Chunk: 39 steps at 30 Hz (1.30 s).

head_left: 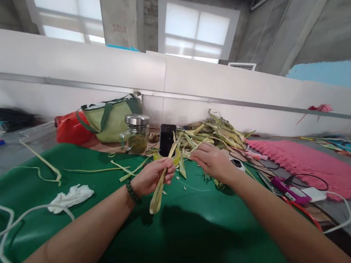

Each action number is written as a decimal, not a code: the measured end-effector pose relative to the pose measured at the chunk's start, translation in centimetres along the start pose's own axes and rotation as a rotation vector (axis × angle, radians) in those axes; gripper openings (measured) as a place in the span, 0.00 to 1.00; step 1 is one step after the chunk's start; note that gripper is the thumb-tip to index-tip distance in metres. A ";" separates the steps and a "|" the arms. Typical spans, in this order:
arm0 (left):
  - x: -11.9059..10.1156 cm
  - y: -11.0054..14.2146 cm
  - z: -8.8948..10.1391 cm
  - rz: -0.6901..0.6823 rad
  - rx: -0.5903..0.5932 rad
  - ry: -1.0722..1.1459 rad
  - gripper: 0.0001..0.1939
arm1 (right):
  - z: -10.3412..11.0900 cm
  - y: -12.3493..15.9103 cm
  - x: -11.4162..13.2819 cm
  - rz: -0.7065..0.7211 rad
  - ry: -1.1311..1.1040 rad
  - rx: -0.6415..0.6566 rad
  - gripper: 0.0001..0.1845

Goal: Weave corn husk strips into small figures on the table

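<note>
Over the middle of the green mat (200,235), my left hand (154,175) is closed around a folded bundle of pale dry husk strips (157,196). The looped end hangs below the fist and thin tips stick up above it. My right hand (212,159), farther forward and to the right, has its fingertips pinched on a pale husk strip (197,146). Behind it lies a heap of dry corn husks (219,131). A black phone (167,137) stands upright just beyond my left hand, beside a yellow round thing (176,158) that is partly hidden.
A lidded glass jar (137,137) stands left of the phone, near a green bag (110,120) and a red bag (73,128). Crumpled white tissue (71,197) and a white cable (25,215) lie at left. At right are a purple power bank (291,191) and pink cloth (314,164).
</note>
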<state>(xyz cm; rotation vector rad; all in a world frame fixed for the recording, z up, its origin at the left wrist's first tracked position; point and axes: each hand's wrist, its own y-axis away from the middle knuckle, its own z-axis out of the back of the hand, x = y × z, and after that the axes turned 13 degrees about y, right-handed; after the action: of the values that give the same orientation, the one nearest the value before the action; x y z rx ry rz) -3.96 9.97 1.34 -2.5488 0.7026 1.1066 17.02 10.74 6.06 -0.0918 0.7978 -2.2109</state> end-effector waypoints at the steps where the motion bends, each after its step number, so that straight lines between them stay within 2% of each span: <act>1: -0.1 0.0 0.1 0.008 -0.007 -0.017 0.11 | 0.4 0.6 -0.9 -0.043 0.007 -0.028 0.13; 6: -0.4 -0.3 0.4 0.008 -0.063 -0.070 0.11 | 2.2 4.8 -5.9 -0.350 0.165 -0.207 0.09; 8: -0.4 -0.4 0.4 0.018 -0.043 -0.067 0.10 | 2.4 6.1 -6.8 -0.400 0.152 -0.236 0.10; 11: -0.2 -0.3 0.2 0.048 -0.021 -0.079 0.10 | 2.0 6.0 -5.1 -0.403 -0.010 -0.264 0.09; 12: -0.1 -0.2 0.1 0.060 -0.015 -0.089 0.10 | 1.7 5.4 -3.8 -0.402 -0.078 -0.218 0.08; 13: -0.1 -0.2 0.1 0.073 -0.005 -0.101 0.10 | 1.2 4.5 -2.4 -0.399 -0.149 -0.146 0.10; 15: 0.0 0.0 0.1 0.106 0.025 -0.132 0.11 | -0.3 2.2 0.5 -0.419 -0.354 0.099 0.18; 16: -0.1 0.1 0.1 0.126 0.036 -0.147 0.11 | -1.2 1.1 1.7 -0.421 -0.513 0.199 0.20; 17: -0.1 0.2 0.1 0.149 0.041 -0.158 0.12 | -2.1 0.0 2.6 -0.448 -0.704 0.237 0.20; 20: -0.4 0.4 0.2 0.176 0.022 -0.169 0.13 | -4.7 -2.2 4.0 -0.564 -1.056 0.147 0.22; 23: -0.5 0.5 0.2 0.146 -0.010 -0.200 0.15 | -5.7 -2.6 3.9 -0.511 -1.071 0.090 0.23; 27: 0.1 0.4 -0.1 0.089 -0.045 -0.329 0.21 | -5.5 -1.9 3.3 -0.452 -0.974 0.080 0.21; 30: 0.5 0.3 -0.3 0.029 -0.081 -0.423 0.22 | -5.6 -1.6 3.3 -0.458 -0.953 0.083 0.20; 34: 0.2 0.3 -0.3 0.022 -0.098 -0.406 0.20 | -6.2 -1.5 3.5 -0.538 -1.002 -0.033 0.13; 36: -0.2 0.3 -0.2 0.018 -0.123 -0.355 0.17 | -6.3 -1.4 3.4 -0.586 -1.076 0.084 0.14; 39: -0.5 0.1 0.1 0.014 -0.170 -0.318 0.15 | -6.1 -1.2 3.3 -0.561 -1.145 0.361 0.15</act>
<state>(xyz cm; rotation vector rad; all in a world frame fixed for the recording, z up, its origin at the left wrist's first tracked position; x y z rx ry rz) -4.37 10.12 1.68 -2.4174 0.5657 1.5902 12.05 12.28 1.26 -1.3799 -0.3060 -2.2265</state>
